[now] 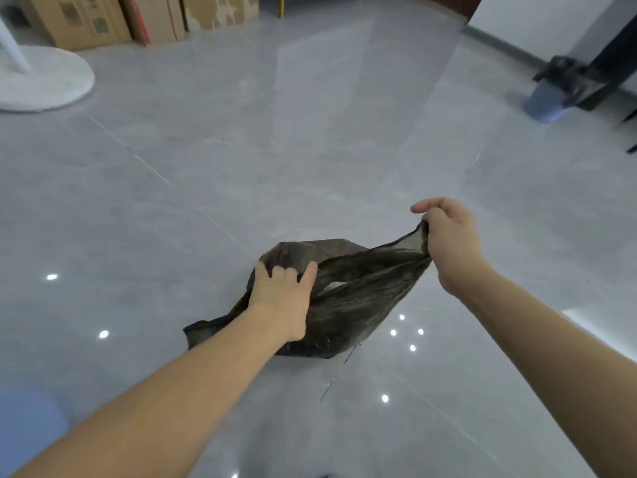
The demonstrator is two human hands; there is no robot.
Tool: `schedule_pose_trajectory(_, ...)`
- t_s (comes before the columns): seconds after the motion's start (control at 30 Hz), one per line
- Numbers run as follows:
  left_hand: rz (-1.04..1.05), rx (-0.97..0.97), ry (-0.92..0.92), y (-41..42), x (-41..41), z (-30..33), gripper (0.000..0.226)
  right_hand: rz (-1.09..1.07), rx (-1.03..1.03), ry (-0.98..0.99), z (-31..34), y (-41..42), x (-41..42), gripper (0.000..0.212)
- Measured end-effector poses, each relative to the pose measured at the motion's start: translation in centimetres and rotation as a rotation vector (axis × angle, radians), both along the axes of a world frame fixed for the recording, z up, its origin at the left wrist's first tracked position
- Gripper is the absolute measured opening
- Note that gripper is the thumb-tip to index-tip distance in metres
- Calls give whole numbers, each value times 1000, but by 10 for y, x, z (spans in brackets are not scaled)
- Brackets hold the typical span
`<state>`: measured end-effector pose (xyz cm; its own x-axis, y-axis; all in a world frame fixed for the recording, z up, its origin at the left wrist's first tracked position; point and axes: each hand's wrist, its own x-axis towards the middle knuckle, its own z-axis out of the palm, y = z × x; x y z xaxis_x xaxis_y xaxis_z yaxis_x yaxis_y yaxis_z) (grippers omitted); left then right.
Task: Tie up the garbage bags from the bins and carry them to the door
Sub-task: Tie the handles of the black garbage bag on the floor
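A thin black garbage bag (351, 301) hangs low over the grey tiled floor in the middle of the view, its mouth stretched wide. My left hand (281, 298) grips the near left edge of the bag's rim, fingers curled over the plastic. My right hand (448, 239) pinches the right corner of the rim and pulls it up and to the right. Something pale shows through the opening inside the bag. A loose flap of the bag trails at the lower left, under my left forearm.
A blue bin (548, 101) stands at the far right beside black furniture legs (606, 74). Cardboard boxes (113, 19) line the back wall. A white round stand base (41, 81) sits at the far left. A blue object (27, 422) shows at the bottom left.
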<state>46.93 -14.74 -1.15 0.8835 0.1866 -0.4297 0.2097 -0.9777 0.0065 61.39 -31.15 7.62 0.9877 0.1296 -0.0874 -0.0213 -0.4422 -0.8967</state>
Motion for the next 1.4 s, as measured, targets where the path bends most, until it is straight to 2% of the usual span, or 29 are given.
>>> schedule_pose_trajectory(0.03, 72, -32, -31, -1, -6, -8, 97, 62, -85, -30, -1, -1, -1, 30)
schedule_pose_trajectory(0.1, 219, -156, -139, 1, -14, -17, 56, 336, -473, -195, -1, -8, -5, 28)
schedule_pose_trajectory(0.13, 274, -225, -173, 4, -16, -20, 36, 536, -733, -301, -2, -10, -9, 39)
schedule_pose_trajectory(0.17, 311, -281, -195, 7, -18, -20, 23, 709, -976, -403, -4, -10, -14, 61)
schedule_pose_trajectory(0.23, 320, -319, -211, 11, -20, -14, 13, 916, -1364, -528, -16, -9, -27, 100)
schedule_pose_trajectory(0.3, 261, -275, -237, 12, -21, -2, 14, 902, -1659, -439, -31, -2, -33, 110)
schedule_pose_trajectory(0.33, 226, -223, -265, 10, -22, 5, 15, 794, -1733, -324, -36, 3, -33, 106)
schedule_pose_trajectory(0.37, 193, -160, -296, 8, -23, 10, 16, 713, -1789, -206, -38, 7, -31, 93)
schedule_pose_trajectory(0.4, 170, -101, -323, 5, -24, 15, 18, 701, -1829, -138, -39, 11, -28, 71)
schedule_pose_trajectory(0.47, 215, -40, -267, -2, -27, 17, 21, 804, -1898, -52, -41, 14, -24, 30)
schedule_pose_trajectory(0.5, 264, -42, -164, -3, -28, 16, 19, 847, -1904, 11, -44, 15, -25, 20)
schedule_pose_trajectory(0.53, 299, -38, -20, -4, -30, 14, 16, 879, -1884, 92, -49, 14, -26, 16)
schedule_pose_trajectory(0.6, 309, 10, 265, -4, -37, 4, 23, 971, -1895, 231, -63, 13, -29, 21)
schedule_pose_trajectory(0.7, 269, -15, 588, -5, -47, -24, 34, 1195, -1997, 281, -83, 13, -43, 29)
schedule_pose_trajectory(0.8, 248, -76, 779, -6, -50, -39, 32, 1232, -1893, 351, -88, 16, -45, 29)
schedule_pose_trajectory(0.83, 264, -91, 772, -2, -50, -40, 34, 1208, -1805, 434, -85, 17, -41, 30)
schedule_pose_trajectory(0.9, 312, -133, 682, 7, -46, -35, 35, 1089, -1502, 671, -70, 17, -26, 34)
schedule_pose_trajectory(0.97, 405, -221, 522, 17, -37, -24, 38, 944, -1168, 806, -53, 14, -6, 42)
schedule_pose_trajectory(1.03, 635, -391, 234, 25, -25, -12, 37, 872, -906, 890, -36, 10, 12, 38)
schedule_pose_trajectory(1.1, 952, -636, -93, 26, -16, -9, 30, 895, -813, 1027, -28, 3, 21, 37)
schedule_pose_trajectory(1.17, 1243, -874, -392, 22, -13, -8, 30, 977, -849, 1151, -31, -9, 22, 50)
schedule_pose_trajectory(1.23, 1337, -969, -530, 12, -16, -12, 41, 1060, -850, 1277, -41, -21, 14, 58)
schedule_pose_trajectory(1.3, 1366, -966, -597, 3, -20, -19, 49, 1128, -790, 1394, -55, -32, 3, 65)
schedule_pose_trajectory(1.4, 1494, -1037, -628, 2, -24, -26, 44, 1193, -442, 1602, -77, -49, -19, 67)
